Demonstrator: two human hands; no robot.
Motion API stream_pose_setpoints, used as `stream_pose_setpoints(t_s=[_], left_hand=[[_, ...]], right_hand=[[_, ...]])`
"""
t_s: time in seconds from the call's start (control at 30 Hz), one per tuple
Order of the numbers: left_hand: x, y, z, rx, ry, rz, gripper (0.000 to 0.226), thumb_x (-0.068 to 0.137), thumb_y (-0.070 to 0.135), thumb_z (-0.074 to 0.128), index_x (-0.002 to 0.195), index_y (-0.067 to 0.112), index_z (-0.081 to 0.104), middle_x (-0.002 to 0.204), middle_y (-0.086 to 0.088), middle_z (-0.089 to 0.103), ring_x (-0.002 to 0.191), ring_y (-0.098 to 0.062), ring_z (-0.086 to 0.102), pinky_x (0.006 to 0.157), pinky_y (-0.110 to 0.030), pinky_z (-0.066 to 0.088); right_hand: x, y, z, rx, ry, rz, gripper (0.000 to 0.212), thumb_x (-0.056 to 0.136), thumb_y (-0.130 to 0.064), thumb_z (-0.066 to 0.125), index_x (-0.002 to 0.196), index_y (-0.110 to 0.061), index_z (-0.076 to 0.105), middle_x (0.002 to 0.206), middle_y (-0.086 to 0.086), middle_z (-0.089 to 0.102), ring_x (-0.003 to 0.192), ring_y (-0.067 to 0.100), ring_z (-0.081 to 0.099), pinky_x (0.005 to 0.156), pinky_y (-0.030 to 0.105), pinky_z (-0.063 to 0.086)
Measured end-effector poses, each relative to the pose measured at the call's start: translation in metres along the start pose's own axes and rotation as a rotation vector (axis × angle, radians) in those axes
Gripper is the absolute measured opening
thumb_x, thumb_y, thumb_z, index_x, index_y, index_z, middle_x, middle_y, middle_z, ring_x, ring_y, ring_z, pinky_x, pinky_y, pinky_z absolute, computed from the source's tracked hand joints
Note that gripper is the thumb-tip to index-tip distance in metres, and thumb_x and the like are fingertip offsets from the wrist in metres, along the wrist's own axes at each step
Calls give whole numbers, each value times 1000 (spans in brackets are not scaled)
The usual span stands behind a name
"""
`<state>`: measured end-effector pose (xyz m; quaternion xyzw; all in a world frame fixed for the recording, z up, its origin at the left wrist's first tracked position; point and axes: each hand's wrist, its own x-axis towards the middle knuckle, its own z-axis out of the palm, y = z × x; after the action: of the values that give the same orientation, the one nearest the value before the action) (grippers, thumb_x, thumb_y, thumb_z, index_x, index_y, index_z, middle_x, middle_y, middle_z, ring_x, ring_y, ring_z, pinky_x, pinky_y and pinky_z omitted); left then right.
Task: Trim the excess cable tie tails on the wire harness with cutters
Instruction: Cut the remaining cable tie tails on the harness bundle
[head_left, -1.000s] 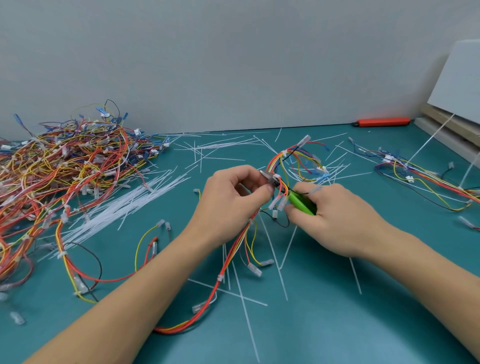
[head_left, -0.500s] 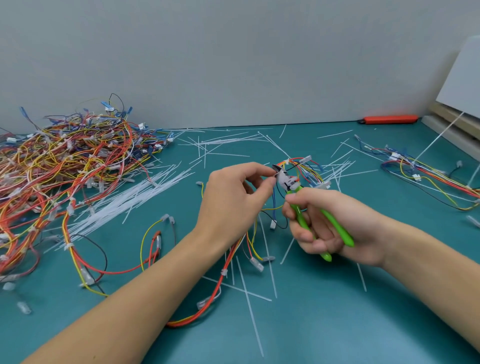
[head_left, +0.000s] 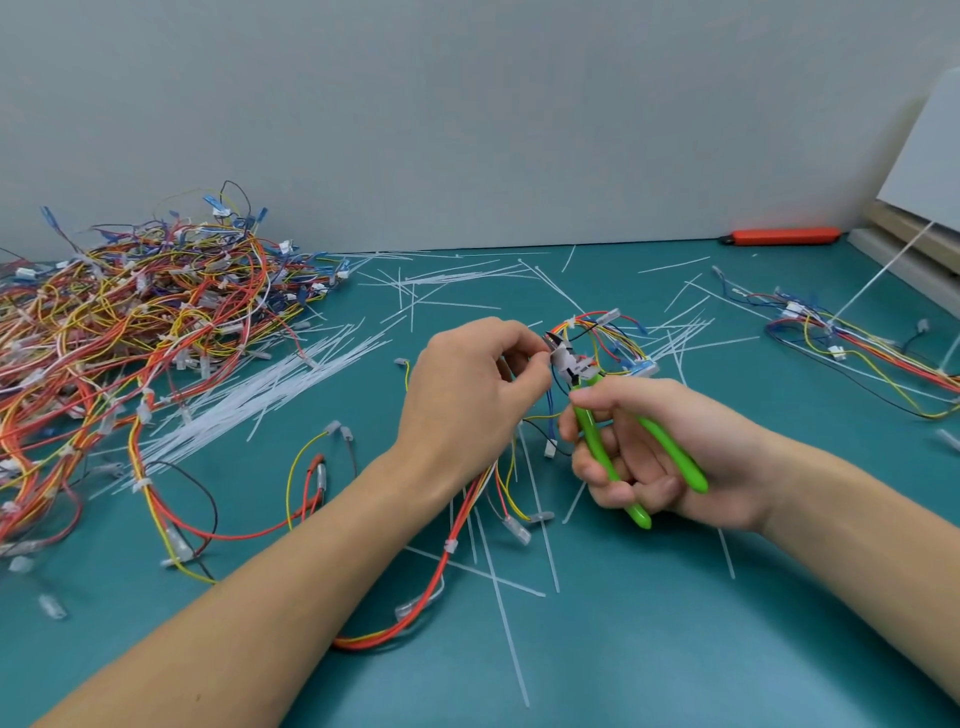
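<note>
Two hands: both work above the middle of the teal tabletop (head_left: 675, 649), close together and nearly touching at the cutter head.
Cutters (head_left: 613, 441): long axis runs from lower right up to upper left; the metal head points up-left toward the left fingertips, and the two green handles splay apart toward the right palm.
Wire harness (head_left: 457, 551): a red, orange and yellow bundle rising from a loop on the tabletop near the left forearm, up behind the left hand, to a ring of coloured wires just beyond the cutter head.
Left hand (head_left: 467, 400): seen from the back, wrist low, fingers curled and pinching the harness right at the cutter head.
Right hand (head_left: 670, 452): palm turned toward the camera, fingers wrapped round the green handles, thumb laid over the top near the pivot.
Hard to make out: whether the blades are closed, and which tie tail sits between them; the left fingers hide that spot.
Cut off: both forearms leave the bottom edge.
Around: a heap of harnesses (head_left: 130, 332) at far left, loose white cable ties (head_left: 270, 384) beside it, an orange tool (head_left: 784, 236) at the wall.
</note>
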<state>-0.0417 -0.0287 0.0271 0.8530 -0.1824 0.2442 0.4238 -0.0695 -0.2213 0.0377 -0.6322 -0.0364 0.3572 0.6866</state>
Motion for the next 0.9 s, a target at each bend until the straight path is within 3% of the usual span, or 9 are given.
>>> stream_pose_setpoints(t_s=[0.23, 0.33, 0.4, 0.53, 0.63, 0.8, 0.9], left_hand=[[0, 1, -1, 19, 0, 9, 7, 84, 26, 69, 81, 25, 75, 68, 10, 66, 64, -13, 62, 65, -38, 53], [0, 1, -1, 18, 2, 11, 7, 84, 26, 69, 82, 25, 75, 69, 10, 66, 66, -13, 63, 66, -38, 53], [0, 1, -1, 10, 9, 5, 7, 84, 27, 69, 82, 26, 75, 68, 10, 66, 64, -14, 62, 64, -38, 54], [0, 2, -1, 0, 10, -2, 8, 85, 30, 68, 82, 26, 74, 69, 10, 66, 63, -15, 62, 64, -39, 54], [0, 2, -1, -16, 14, 8, 7, 85, 28, 69, 82, 25, 74, 69, 9, 66, 63, -15, 61, 63, -38, 53], [-1, 0, 1, -25, 9, 8, 5, 86, 22, 71, 82, 23, 73, 67, 10, 63, 61, -13, 55, 62, -34, 51], [-1, -2, 2, -45, -2, -11, 6, 87, 24, 70, 81, 24, 72, 65, 10, 61, 59, -11, 53, 59, -31, 47]], right_hand=[[-2, 0, 6, 6, 106, 4, 25, 99, -33, 57, 85, -13, 50, 59, 5, 42, 41, 14, 36, 31, 15, 28], [0, 3, 5, -41, 130, 14, 26, 98, -36, 58, 82, -16, 52, 62, 6, 43, 46, 16, 33, 38, 16, 27], [1, 4, 4, -66, 127, 6, 25, 96, -39, 60, 84, -17, 57, 65, 7, 48, 49, 18, 37, 43, 19, 26], [1, 1, 1, -71, 45, 7, 35, 88, -48, 64, 100, -16, 65, 77, 12, 62, 61, 25, 57, 37, 20, 30], [0, 1, 0, -87, 37, 9, 37, 90, -50, 60, 104, -16, 66, 82, 13, 66, 67, 26, 61, 39, 21, 31], [1, 3, 1, -134, 133, -12, 27, 94, -41, 60, 80, -19, 60, 62, 8, 52, 47, 19, 42, 46, 25, 17], [1, 4, 4, -137, 167, -20, 26, 96, -37, 59, 78, -18, 59, 63, 9, 55, 47, 20, 46, 46, 24, 29]])
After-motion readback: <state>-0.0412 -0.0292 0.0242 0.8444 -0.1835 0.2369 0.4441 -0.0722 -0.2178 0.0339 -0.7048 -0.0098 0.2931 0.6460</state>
